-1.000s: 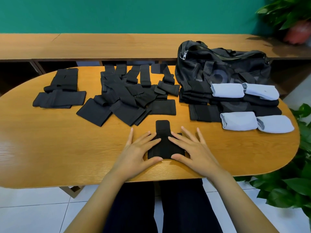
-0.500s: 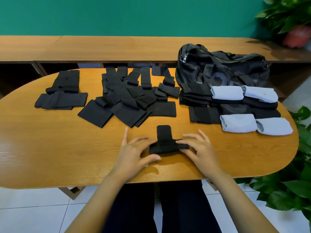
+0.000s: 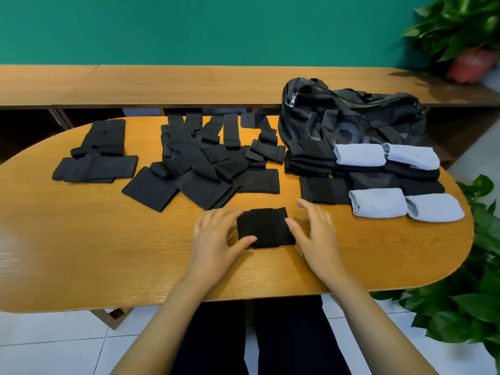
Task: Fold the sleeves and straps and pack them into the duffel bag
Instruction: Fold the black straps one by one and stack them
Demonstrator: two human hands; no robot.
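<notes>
Inspection: we find left grip [image 3: 216,239] at nine o'clock, right grip [image 3: 313,234] at three o'clock of folded black fabric strap [image 3: 263,227], both loose-fingered, grasping nothing.

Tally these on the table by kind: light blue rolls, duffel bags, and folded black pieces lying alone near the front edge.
Light blue rolls: 4
Duffel bags: 1
Folded black pieces alone near the front edge: 1
Total: 6

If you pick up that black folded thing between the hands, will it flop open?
Probably: the folded black strap is soft layered fabric, so it likely droops and unfolds. It looks light and, lying flat, won't roll.
</notes>
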